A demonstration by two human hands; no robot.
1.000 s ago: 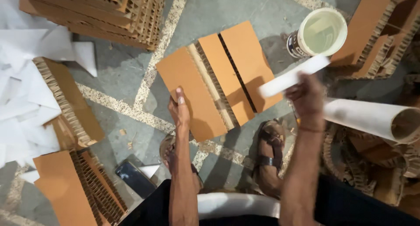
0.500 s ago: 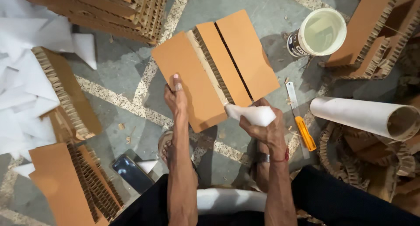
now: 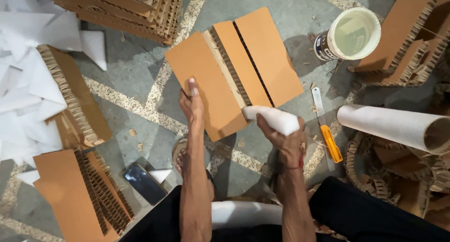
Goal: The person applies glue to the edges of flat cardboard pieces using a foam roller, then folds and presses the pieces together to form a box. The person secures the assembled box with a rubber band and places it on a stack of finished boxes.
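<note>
Looking down, I see my left hand (image 3: 193,104) pressed flat, fingers together, on the smooth brown face of a honeycomb cardboard panel (image 3: 234,68) lying at centre frame, its three flat strips split by one ribbed cut and one dark slit. My right hand (image 3: 281,136) is closed around a white paper roll (image 3: 272,119) whose tip touches the panel's lower edge. One orange-handled utility knife (image 3: 326,132) lies just right, one white cylindrical glue bucket (image 3: 351,34) upper right, one black phone (image 3: 144,182) lower left.
</note>
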